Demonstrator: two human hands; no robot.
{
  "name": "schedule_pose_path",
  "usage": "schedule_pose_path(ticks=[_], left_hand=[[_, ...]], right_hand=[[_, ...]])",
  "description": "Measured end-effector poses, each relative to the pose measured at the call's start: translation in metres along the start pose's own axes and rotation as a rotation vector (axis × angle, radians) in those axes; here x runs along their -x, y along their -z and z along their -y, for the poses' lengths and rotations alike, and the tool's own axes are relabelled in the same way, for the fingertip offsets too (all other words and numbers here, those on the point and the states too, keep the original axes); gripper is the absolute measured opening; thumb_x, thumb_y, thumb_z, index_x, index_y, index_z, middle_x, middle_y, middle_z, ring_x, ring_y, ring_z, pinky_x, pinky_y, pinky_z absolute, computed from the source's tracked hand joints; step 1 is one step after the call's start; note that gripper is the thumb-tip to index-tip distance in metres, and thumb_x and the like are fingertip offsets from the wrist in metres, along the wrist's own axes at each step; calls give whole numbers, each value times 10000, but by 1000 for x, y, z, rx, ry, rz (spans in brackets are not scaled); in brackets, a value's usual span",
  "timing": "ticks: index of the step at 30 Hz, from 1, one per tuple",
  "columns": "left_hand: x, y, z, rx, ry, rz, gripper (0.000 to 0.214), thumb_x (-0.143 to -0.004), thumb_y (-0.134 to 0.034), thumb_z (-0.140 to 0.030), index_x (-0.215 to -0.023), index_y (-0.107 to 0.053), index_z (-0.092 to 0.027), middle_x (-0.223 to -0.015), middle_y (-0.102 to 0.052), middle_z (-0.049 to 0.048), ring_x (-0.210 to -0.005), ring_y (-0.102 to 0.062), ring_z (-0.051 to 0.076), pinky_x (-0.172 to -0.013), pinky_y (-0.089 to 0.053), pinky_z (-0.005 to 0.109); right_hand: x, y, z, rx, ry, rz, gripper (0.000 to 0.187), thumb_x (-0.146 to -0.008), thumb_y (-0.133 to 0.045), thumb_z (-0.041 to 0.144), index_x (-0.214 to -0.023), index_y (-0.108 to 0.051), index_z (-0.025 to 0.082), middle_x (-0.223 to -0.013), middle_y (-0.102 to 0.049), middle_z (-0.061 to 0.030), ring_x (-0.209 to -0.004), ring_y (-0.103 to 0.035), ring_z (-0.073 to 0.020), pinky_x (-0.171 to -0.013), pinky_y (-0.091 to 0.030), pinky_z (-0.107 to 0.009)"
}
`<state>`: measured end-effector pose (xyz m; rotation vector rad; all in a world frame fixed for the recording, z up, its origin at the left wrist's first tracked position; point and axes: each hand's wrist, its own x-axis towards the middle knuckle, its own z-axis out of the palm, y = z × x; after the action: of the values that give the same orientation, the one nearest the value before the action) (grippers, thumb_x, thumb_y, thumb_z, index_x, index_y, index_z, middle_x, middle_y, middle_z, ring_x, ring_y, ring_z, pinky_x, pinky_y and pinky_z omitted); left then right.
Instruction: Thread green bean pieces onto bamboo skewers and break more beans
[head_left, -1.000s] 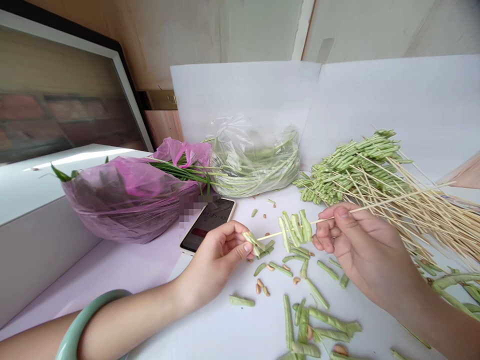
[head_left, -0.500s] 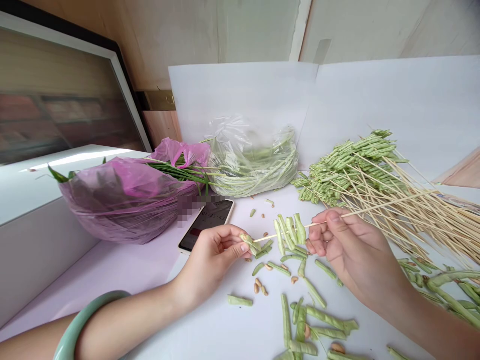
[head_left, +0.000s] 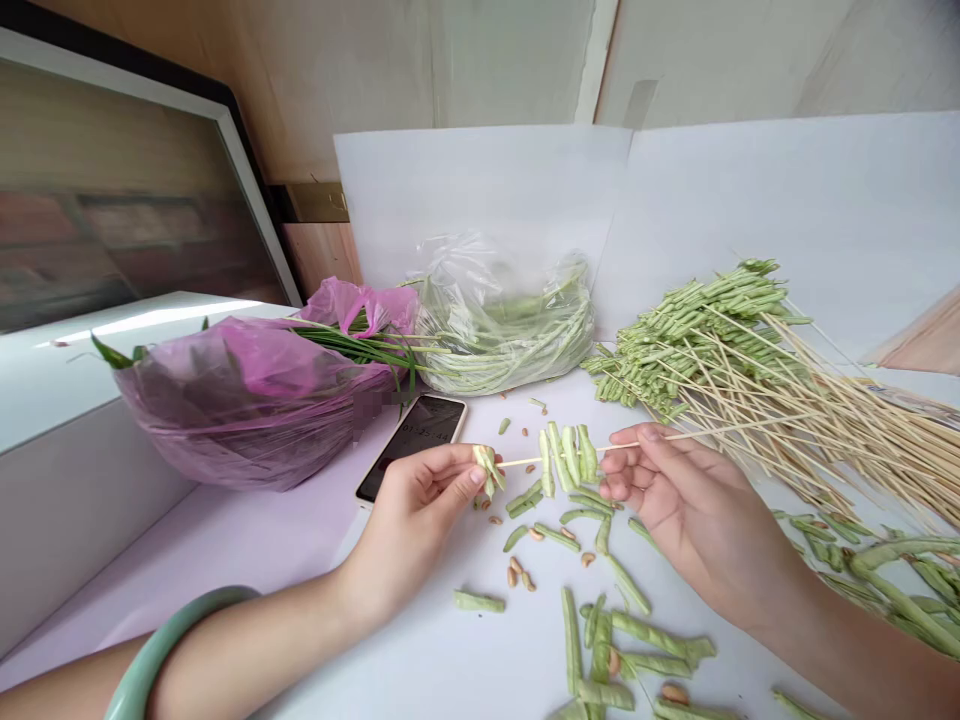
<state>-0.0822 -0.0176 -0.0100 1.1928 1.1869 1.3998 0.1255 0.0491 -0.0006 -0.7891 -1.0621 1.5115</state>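
Between thumb and fingers, my right hand (head_left: 675, 485) pinches a thin wooden skewer (head_left: 613, 447) that runs nearly level to the left. Several cut green bean pieces (head_left: 570, 455) are threaded side by side on it, just left of my right fingertips. My left hand (head_left: 431, 495) is closed on a split, pale bean piece (head_left: 490, 470) at the skewer's left tip. Whether the tip passes through that piece is hidden by the fingers. Below both hands, loose bean pieces (head_left: 574, 640) and small tan beans (head_left: 514, 575) lie scattered over the white table (head_left: 420, 640).
A pile of skewers threaded with beans (head_left: 697, 330) lies at the back right, bare ends toward the right. Behind stand a clear bag of long beans (head_left: 510, 340) and a purple bag (head_left: 247, 410). A phone (head_left: 412, 445) lies behind my left hand. More beans (head_left: 900, 590) are at right.
The skewer has tilted closer to level, and both hands have shifted slightly left. The bean piece in my left hand now stands more upright at the skewer's tip.
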Motion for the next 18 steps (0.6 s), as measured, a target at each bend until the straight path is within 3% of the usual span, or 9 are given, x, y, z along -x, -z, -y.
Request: schedule_pose_path(ticks=[5,10,18], left_hand=[[1,1,1,16,5,6,326,-826,-685,-435,-917,-722,-125,-840,-710,68,-779,-600,163,-737,-453,253],[0,0,2,104,36,-17,315,-718,-797,-415,-846,-736,-134,-810,-738,68,-776,-658,181,-731,-492,252],[1,-1,1,213,75,29,260,-730,-799,-373,-841,-774,-140,-810,-770,82,-682,-682,149,-672,-553,231]], right_hand=[[-1,0,1,-53,-92,8,239,-690,-840,355,-751,-732,152,-703,-674,-52,-644,-629,-146,-599,-574,-242],[0,0,1,-91,-113,27,242,-660,-862,330,-756,-741,144,-678,-677,-58,-646,-634,-151,-591,-576,-235],[1,0,-3,-64,-75,85,250,-675,-856,385,-743,-746,171,-707,-709,-74,-675,-669,-175,-626,-595,-272]])
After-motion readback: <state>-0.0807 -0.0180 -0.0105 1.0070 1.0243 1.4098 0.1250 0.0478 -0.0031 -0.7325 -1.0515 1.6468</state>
